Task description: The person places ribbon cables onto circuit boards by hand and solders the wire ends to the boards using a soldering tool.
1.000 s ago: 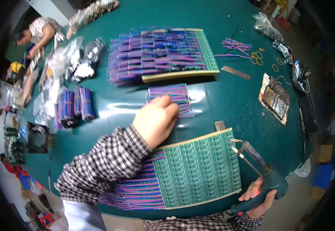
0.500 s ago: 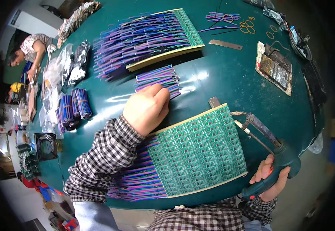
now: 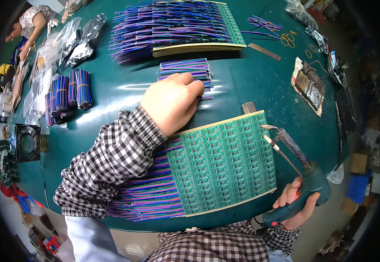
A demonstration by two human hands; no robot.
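Note:
My left hand (image 3: pixel 170 105) is closed over the near side of a small pile of blue, pink and green wires (image 3: pixel 183 67). Its fingertips are hidden, so I cannot tell what they pinch; a short wire end shows beside them. My right hand (image 3: pixel 297 203) is wrapped round the handle of a dark green soldering gun (image 3: pixel 316 185). The gun's tip reaches the right edge of a panel of green circuit boards (image 3: pixel 225 163), which lies below my left hand. Rows of wires (image 3: pixel 148 192) stick out from the panel's left side, partly under my left sleeve.
Behind lies a stack of wired panels (image 3: pixel 198 48). To its right are a metal strip (image 3: pixel 264 51), rubber bands (image 3: pixel 288 40) and a soldering-iron stand (image 3: pixel 310 85). Banded wire bundles (image 3: pixel 83 89), plastic bags and a fan (image 3: pixel 27 143) sit left. Another person (image 3: pixel 35 22) bends at the far left.
My view has shifted slightly. My left hand stays at the wire pile, and a wire end now shows apart beside its fingers. My right hand keeps its grip on the soldering gun near the panel's edge.

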